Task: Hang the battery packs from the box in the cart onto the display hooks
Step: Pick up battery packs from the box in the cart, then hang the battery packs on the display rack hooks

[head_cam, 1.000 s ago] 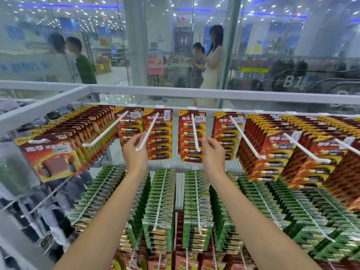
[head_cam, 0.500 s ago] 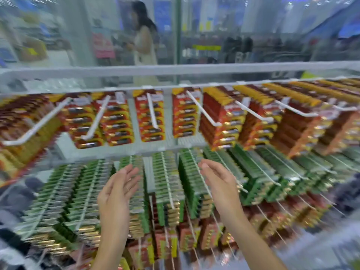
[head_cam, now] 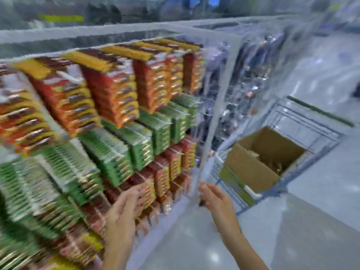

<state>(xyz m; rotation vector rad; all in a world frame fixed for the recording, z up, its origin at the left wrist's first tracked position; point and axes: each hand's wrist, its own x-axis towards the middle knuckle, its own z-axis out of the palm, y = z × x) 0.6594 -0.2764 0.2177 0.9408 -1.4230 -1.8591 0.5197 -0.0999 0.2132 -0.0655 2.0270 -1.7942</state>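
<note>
Now the battery packs [head_cam: 113,90] hang in dense red and green rows across the display rack [head_cam: 218,106], from its left edge to its right-hand post, packed so tightly that the hooks beneath them cannot be seen. More stock presumably waits in the open cardboard box [head_cam: 251,168]. It sits inside the wire cart [head_cam: 311,121], which is parked just beside the rack's right edge, probably to keep refills within reach. The box's contents are too blurred to make out.

Both hands are low, near the rack's bottom right corner. The left hand [head_cam: 124,209] has relaxed, nearly straight fingers and holds nothing, in front of the lowest red packs. The right hand [head_cam: 216,199] points toward the cart with fingers loosely spread and seemingly empty, likely going for the next pack.

Half a second ago the view faced the rack square on, with both hands raised before the green rows. Since then the head has swung right, bringing cart and box into sight, and the hands have dropped.
</note>
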